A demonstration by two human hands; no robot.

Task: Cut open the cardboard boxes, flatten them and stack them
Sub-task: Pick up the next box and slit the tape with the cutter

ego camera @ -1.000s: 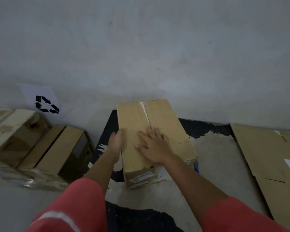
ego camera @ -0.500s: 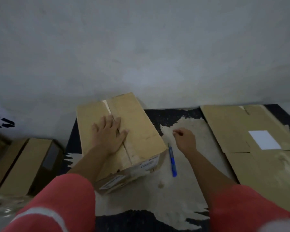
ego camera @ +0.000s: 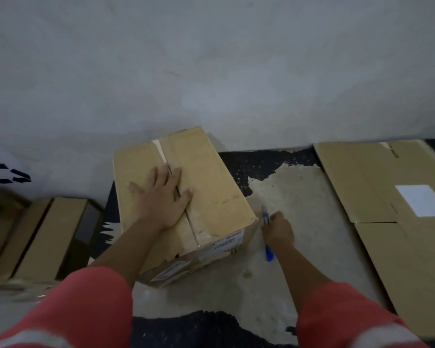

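Note:
A closed, taped cardboard box (ego camera: 211,177) stands on the floor in the middle, with a label on its near end. My left hand (ego camera: 162,197) lies flat on its top, fingers spread across the taped centre seam. Just right of the box's near corner, my right hand (ego camera: 278,228) is closed around a blue utility knife (ego camera: 268,253) at floor level. The knife's tip pokes out above the hand and its blue end below it. Flattened cardboard (ego camera: 362,177) lies on the floor at the right, with a white label (ego camera: 422,199) on it.
Open cardboard boxes (ego camera: 48,237) lie on their sides at the left, below a white sheet with a recycling symbol (ego camera: 8,173). A grey wall (ego camera: 211,71) rises right behind the box. The floor has black and pale worn patches.
My right hand left the box top, reached right and down to the blue knife on the floor and closed on it. My left hand shifted onto the box top. The view swung right.

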